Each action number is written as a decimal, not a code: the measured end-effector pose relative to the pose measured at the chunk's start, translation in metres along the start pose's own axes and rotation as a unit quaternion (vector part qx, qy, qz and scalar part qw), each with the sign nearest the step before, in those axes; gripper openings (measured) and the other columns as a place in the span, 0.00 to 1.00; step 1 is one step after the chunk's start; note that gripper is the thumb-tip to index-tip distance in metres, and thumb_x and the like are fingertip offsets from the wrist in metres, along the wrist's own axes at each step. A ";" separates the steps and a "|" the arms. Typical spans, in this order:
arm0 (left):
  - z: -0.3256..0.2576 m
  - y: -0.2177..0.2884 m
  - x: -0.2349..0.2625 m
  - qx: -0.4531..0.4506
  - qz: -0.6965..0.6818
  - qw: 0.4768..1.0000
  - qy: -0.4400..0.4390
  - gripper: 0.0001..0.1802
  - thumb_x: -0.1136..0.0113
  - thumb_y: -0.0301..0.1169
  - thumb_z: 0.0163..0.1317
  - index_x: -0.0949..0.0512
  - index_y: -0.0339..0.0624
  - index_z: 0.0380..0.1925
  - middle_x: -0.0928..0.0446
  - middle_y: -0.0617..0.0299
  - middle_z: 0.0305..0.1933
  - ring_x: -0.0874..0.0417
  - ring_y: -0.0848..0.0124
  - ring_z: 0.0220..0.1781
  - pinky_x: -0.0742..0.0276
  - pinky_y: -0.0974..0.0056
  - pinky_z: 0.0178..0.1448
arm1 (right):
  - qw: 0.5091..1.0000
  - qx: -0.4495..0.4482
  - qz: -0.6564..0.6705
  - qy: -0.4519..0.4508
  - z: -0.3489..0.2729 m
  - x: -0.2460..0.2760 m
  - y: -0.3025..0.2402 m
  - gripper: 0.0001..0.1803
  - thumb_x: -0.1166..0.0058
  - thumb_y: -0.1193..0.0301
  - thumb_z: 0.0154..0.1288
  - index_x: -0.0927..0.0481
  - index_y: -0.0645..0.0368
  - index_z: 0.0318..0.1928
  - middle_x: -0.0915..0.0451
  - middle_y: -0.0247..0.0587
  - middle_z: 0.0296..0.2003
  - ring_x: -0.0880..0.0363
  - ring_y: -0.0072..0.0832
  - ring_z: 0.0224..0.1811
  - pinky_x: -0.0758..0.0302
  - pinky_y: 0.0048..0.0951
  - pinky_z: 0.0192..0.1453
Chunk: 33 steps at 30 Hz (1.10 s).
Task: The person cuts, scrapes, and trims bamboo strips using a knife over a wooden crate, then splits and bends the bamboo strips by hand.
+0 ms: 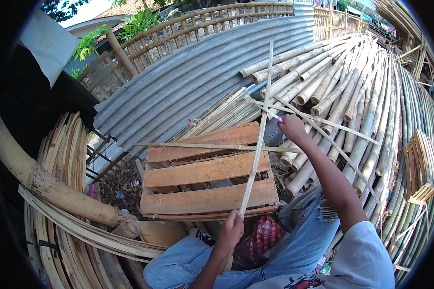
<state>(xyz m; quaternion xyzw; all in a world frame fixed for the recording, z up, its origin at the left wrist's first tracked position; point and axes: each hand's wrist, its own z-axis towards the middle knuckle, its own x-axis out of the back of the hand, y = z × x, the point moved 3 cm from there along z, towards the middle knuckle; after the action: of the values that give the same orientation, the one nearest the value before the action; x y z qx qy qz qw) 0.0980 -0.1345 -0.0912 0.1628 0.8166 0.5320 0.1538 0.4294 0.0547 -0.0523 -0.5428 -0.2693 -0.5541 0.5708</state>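
Note:
My left hand (231, 230) is closed around the lower end of a long, pale bamboo strip (256, 166), just above my lap. The strip rises away from me, slanting a little to the right. My right hand (292, 129), arm stretched forward, grips a knife (274, 115) by its pink handle. The knife's blade lies against or very near the upper part of the strip; I cannot tell whether it cuts in. Beneath the strip is a slatted wooden crate (207, 176). Loose thin strips (332, 126) cross near my right hand, and another strip (193, 145) lies across the crate.
Many bamboo poles (366, 103) are piled to the right and ahead. Corrugated metal sheeting (188, 72) stands at the back left, below a bamboo fence (197, 25). A thick bamboo pole (67, 192) and bundled strips (65, 144) are at my left. A small slatted crate (421, 166) sits far right.

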 end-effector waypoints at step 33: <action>0.008 0.017 0.038 -0.150 0.421 0.854 0.267 0.13 0.56 0.35 0.69 0.32 0.35 0.33 0.30 0.43 0.17 0.25 0.43 0.24 0.35 0.50 0.25 | 0.933 0.244 0.091 -0.249 -0.129 -0.051 -0.162 0.18 0.54 0.64 0.60 0.24 0.65 0.20 0.23 0.58 0.21 0.22 0.54 0.27 0.27 0.51 0.38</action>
<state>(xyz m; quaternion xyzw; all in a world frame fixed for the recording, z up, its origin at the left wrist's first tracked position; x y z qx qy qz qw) 0.0691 -0.1054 -0.0818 0.3180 0.5900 0.6846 -0.2866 0.2297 -0.0132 -0.0807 -0.5295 -0.4789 -0.2644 0.6484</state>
